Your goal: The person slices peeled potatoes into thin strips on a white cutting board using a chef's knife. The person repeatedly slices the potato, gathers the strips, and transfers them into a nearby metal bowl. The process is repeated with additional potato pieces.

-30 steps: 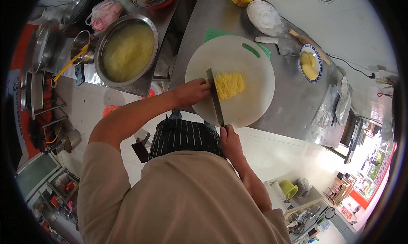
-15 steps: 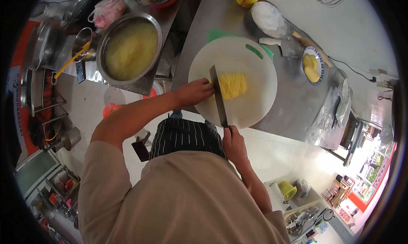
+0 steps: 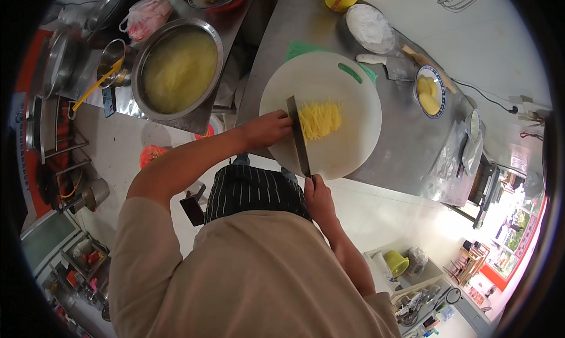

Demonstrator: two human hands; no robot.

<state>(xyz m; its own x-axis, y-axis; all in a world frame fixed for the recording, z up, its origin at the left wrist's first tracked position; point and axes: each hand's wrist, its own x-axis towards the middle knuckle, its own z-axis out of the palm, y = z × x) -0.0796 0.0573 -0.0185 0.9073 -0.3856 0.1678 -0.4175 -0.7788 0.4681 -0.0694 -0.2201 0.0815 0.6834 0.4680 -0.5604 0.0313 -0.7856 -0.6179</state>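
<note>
My right hand (image 3: pixel 318 198) is wrapped round the handle of a kitchen knife (image 3: pixel 299 139), whose long dark blade points away from me across a round white cutting board (image 3: pixel 359 135). Against the blade's left side rests my left hand (image 3: pixel 268 130), its fingers curled in; whatever lies under them is hidden. Just right of the blade is a heap of thin yellow potato shreds (image 3: pixel 321 119). A green cloth (image 3: pixel 299 48) shows from beneath the board's far edge.
A cleaver (image 3: pixel 393 66) and a blue-rimmed bowl of peeled potatoes (image 3: pixel 431 95) lie right of the board, near a bowl of white powder (image 3: pixel 371 29). On the left counter stands a large steel basin (image 3: pixel 178 70) with yellowish liquid. Plastic bags (image 3: pixel 453 161) lie at the right edge.
The knife and both hands have shifted slightly left over the board. The shreds stay to the right of the blade.
</note>
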